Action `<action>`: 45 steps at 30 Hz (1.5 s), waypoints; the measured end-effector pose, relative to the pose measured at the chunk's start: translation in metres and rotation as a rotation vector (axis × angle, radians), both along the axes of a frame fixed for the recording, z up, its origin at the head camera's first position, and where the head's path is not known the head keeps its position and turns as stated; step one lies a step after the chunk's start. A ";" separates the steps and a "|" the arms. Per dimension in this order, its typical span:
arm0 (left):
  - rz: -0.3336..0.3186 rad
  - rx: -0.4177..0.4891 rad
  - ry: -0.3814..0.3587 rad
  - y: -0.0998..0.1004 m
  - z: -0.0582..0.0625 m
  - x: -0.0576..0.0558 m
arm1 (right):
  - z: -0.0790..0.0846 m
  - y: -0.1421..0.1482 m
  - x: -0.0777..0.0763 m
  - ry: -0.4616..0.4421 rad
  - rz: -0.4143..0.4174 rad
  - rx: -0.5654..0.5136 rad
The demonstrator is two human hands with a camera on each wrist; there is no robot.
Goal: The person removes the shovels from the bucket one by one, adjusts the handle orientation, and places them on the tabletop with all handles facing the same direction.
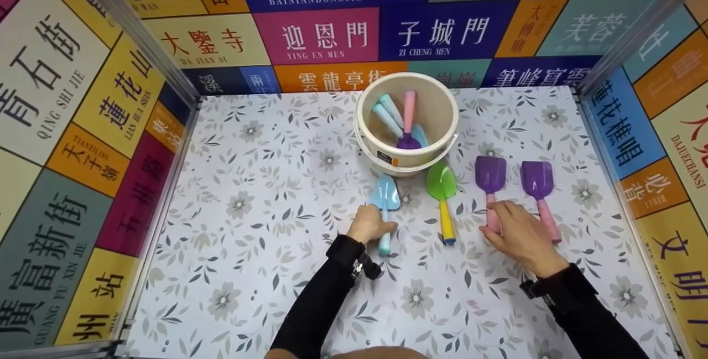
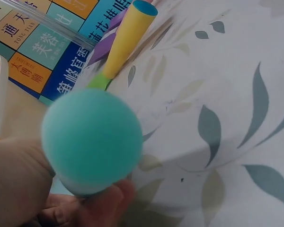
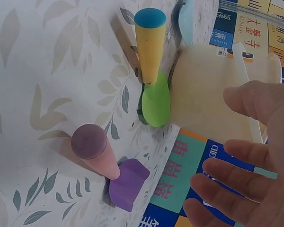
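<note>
My left hand (image 1: 371, 225) grips the handle of a small light-blue toy shovel (image 1: 387, 193). In the left wrist view the handle's turquoise round end (image 2: 92, 135) fills the middle, with fingers curled around it. My right hand (image 1: 522, 234) hovers by the pink handle of a purple shovel (image 1: 490, 173), and the right wrist view shows its fingers spread, holding nothing. Another purple shovel (image 1: 537, 179) with a pink handle lies just to the right, its handle partly behind the hand. Between the hands lies a green shovel (image 1: 441, 182) with a yellow handle.
A cream bucket (image 1: 368, 151) with a white handle stands at the back, several shovels inside, among them a purple one (image 1: 409, 142) with a pink handle. Walls of coloured signs (image 1: 318, 35) enclose the back and sides of the flower-patterned surface (image 1: 265, 259).
</note>
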State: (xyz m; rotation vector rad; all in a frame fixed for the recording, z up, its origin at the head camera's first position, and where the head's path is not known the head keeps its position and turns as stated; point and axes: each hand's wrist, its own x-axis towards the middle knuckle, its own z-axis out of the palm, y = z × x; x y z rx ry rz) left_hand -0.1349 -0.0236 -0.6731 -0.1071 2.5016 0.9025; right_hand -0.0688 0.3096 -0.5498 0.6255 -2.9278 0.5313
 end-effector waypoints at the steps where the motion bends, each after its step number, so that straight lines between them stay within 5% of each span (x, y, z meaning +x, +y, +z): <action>1: -0.008 -0.009 -0.007 0.000 0.001 -0.001 | 0.001 0.000 0.000 -0.009 -0.003 0.000; 13: -0.049 -0.036 0.011 0.002 0.002 0.001 | -0.003 0.001 0.000 0.074 0.010 -0.013; 31: -0.026 -0.096 0.073 0.002 0.002 0.006 | 0.001 0.000 0.000 0.017 0.007 -0.002; 34: -0.013 -0.089 0.144 -0.004 -0.002 0.009 | 0.000 0.000 0.000 0.028 0.007 -0.004; 39: -0.014 -0.082 0.375 -0.023 -0.004 0.017 | -0.002 0.001 0.000 0.050 0.001 -0.004; 45: -0.038 -0.082 0.594 -0.067 -0.029 0.011 | -0.003 0.002 0.000 0.072 -0.002 -0.001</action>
